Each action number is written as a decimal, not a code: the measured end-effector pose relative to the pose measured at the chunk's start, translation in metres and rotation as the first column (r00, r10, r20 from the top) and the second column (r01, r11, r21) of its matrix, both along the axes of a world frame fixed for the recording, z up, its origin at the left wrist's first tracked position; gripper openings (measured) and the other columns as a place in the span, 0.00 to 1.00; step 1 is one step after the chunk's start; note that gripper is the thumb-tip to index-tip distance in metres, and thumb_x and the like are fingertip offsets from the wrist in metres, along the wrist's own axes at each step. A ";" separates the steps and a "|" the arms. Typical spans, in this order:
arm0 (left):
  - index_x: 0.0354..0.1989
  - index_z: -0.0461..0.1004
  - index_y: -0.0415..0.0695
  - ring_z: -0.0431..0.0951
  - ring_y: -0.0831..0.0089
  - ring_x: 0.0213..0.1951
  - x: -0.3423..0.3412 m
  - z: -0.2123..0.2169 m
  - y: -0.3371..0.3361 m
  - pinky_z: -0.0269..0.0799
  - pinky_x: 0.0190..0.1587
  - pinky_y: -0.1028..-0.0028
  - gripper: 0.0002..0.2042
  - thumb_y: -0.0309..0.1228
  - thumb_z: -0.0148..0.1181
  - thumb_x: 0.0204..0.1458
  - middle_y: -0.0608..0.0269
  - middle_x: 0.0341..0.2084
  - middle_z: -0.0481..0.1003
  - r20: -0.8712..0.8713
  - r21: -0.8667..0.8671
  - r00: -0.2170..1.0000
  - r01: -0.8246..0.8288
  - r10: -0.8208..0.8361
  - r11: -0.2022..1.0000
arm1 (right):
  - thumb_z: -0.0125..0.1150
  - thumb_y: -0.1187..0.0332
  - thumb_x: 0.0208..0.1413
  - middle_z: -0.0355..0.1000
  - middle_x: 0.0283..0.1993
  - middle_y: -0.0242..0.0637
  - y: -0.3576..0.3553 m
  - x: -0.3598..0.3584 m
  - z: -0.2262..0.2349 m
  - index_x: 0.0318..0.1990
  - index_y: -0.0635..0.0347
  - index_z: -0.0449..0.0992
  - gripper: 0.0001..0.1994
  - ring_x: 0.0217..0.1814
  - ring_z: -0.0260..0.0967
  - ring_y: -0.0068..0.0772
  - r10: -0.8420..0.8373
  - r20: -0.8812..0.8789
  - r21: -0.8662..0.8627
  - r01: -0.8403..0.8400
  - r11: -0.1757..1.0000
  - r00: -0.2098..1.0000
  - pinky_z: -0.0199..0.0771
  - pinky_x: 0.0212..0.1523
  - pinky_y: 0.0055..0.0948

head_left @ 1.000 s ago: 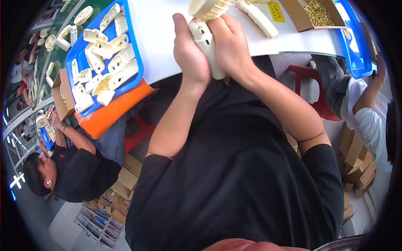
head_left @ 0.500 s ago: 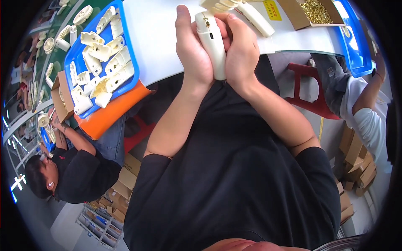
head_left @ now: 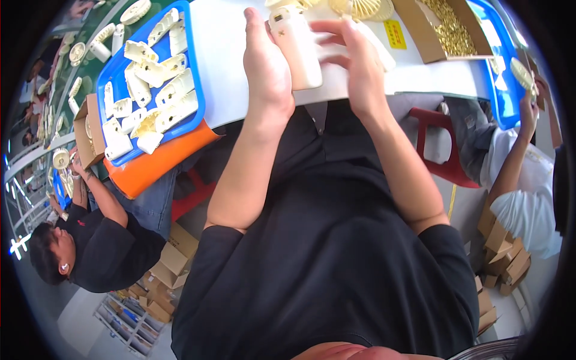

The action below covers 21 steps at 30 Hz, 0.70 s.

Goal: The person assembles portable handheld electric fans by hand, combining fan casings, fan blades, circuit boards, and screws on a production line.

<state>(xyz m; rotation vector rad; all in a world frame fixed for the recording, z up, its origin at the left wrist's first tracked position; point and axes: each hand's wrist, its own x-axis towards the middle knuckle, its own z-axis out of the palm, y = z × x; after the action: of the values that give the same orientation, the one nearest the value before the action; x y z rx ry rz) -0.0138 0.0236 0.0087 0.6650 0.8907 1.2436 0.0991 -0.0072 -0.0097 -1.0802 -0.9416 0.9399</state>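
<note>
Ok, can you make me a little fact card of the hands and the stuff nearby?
Left hand: holding a cream-white rounded plastic handle
Right hand: open, beside the handle; touching unclear
Left side: blue plastic tray, cream plastic shells
Right side: open brown cardboard box, small shiny gold-coloured pieces

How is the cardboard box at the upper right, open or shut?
Open: the cardboard box has no cover where it shows, and small gold-coloured pieces are visible inside.

White table [head_left: 225, 57]: open brown carton [head_left: 413, 29], yellow label [head_left: 395, 34], cream fan [head_left: 360, 7].
</note>
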 end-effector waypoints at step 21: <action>0.62 0.67 0.34 0.78 0.69 0.52 -0.034 0.019 0.001 0.69 0.59 0.65 0.22 0.36 0.57 0.67 0.51 0.51 0.77 0.228 0.178 0.889 0.364 -0.398 0.914 | 0.38 0.48 0.75 0.68 0.26 0.41 -0.011 0.020 0.056 0.61 0.66 0.62 0.26 0.16 0.64 0.27 0.540 -0.735 0.079 -0.740 0.668 0.409 0.66 0.10 0.20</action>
<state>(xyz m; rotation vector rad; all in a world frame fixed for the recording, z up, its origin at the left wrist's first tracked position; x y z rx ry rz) -0.0480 0.0248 0.0275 0.7221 0.4333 1.0065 0.1188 -0.0182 0.0466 -0.3944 -0.5456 2.0330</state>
